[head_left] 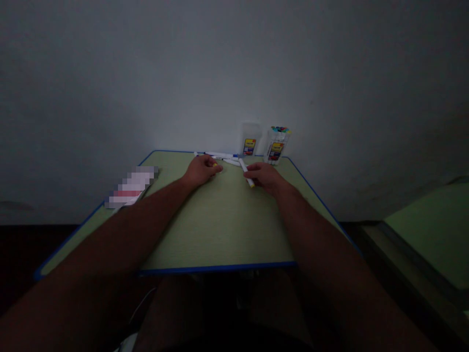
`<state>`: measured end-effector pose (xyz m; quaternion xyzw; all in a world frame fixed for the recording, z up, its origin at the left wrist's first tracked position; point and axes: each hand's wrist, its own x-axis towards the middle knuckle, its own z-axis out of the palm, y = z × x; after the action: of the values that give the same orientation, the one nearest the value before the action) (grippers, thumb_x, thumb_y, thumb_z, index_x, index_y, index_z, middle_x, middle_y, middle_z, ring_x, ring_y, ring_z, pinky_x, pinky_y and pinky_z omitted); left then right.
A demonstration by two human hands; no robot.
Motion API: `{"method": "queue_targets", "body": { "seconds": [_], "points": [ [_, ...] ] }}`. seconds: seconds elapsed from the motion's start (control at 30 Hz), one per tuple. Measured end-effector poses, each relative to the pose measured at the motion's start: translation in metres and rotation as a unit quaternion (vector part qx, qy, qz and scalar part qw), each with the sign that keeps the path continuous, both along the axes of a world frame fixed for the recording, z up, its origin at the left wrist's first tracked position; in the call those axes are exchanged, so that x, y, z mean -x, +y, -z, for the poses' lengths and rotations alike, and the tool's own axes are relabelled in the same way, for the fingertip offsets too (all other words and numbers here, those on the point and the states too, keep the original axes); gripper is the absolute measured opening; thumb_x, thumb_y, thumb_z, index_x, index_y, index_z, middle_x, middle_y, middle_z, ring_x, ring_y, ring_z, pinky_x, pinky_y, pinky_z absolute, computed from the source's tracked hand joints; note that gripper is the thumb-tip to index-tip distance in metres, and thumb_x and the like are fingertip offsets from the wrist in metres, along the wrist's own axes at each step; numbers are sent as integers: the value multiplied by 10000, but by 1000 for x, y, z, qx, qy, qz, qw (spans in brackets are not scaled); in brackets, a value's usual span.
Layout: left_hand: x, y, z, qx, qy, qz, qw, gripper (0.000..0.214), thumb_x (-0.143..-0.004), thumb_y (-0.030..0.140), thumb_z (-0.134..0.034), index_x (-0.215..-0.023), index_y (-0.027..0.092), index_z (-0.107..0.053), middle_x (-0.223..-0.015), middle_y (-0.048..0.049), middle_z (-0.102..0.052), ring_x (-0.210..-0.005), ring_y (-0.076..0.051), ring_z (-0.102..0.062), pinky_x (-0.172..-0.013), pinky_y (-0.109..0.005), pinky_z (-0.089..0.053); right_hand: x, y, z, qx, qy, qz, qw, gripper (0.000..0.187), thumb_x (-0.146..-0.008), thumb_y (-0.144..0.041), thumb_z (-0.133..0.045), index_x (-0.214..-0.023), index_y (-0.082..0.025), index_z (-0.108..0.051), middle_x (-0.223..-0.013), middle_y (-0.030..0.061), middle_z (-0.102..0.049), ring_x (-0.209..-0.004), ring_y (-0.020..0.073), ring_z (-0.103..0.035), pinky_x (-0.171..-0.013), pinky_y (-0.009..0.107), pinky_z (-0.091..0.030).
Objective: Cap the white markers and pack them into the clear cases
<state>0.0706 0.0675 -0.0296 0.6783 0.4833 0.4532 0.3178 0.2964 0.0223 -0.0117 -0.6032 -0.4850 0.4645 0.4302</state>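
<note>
- The marker (246, 173) in the right hand (264, 177) is a slim white pen with a yellow tip at its near end; it lies at a slant, the yellow end toward the person and the far end pointing up toward the back of the bench (220, 230).
- The right hand's fingers (252, 171) are curled around the marker's middle, gripping it low over the bench top.
- The left hand (201, 169) rests knuckles-up on the bench, its fingers folded in; a small yellow piece (215, 165) shows at the fingertips, apparently pinched there, though the dim light makes this hard to confirm.
- Just behind both hands a few more white markers (220, 156) lie loose on the bench near its far edge, one with a blue end.
- Two clear plastic tubs stand at the back right corner against the wall: the left tub (250, 140) looks empty, the right tub (277, 144) holds upright markers with coloured caps.
- A flat blurred object (132, 187) lies near the bench's left edge, well apart from the hands.
</note>
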Motion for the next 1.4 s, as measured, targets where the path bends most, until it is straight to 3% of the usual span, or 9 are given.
{"method": "queue_targets", "body": {
  "seconds": [0.2, 0.47, 0.67, 0.93, 1.4],
  "points": [
    [1, 2, 0, -17, 35, -8, 999, 202, -676, 290, -800, -661, 182, -631, -586, 8, -598, -541, -123, -498, -527, -250, -347, 0, -1, -2, 5, -4, 0, 1000, 192, -738, -57, -748, -849, -167, -635, -707, -12, -638, -590, 104, -582, -550, 231, -472],
    [-1, 1, -1, 1, -23, -6, 1000, 147, -611, 178, -820, -676, 170, -688, -572, 25, -571, -536, -107, -456, -514, -237, -326, 0, -2, -2, 5, -10, -5, 1000, 197, -730, -74, -758, -853, -171, -639, -720, -4, -650, -602, 105, -583, -558, 229, -467],
    [-1, 4, 0, 62, -100, -3, 993, 136, -664, 168, -780, -774, 156, -700, -576, 2, -602, -493, -113, -514, -492, -241, -398, -2, -1, 0, -6, -15, -22, 1000, 209, -702, -79, -767, -852, -170, -654, -752, 3, -660, -611, 105, -586, -551, 226, -459],
    [6, 12, -2, 124, -244, -7, 962, 150, -681, 63, -703, -782, 151, -636, -603, 0, -617, -494, -105, -556, -533, -243, -484, -3, 0, 3, -26, -55, -61, 996, 211, -665, -93, -779, -852, -152, -700, -722, -9, -665, -598, 96, -571, -586, 228, -441],
    [3, 12, -2, 138, -246, 22, 959, 144, -666, 47, -688, -769, 134, -635, -595, -3, -614, -494, -107, -556, -511, -235, -471, -4, -2, 4, -49, -97, -105, 989, 197, -649, -150, -795, -845, -149, -774, -752, 27, -709, -641, 117, -588, -659, 257, -465]
  ]
}}
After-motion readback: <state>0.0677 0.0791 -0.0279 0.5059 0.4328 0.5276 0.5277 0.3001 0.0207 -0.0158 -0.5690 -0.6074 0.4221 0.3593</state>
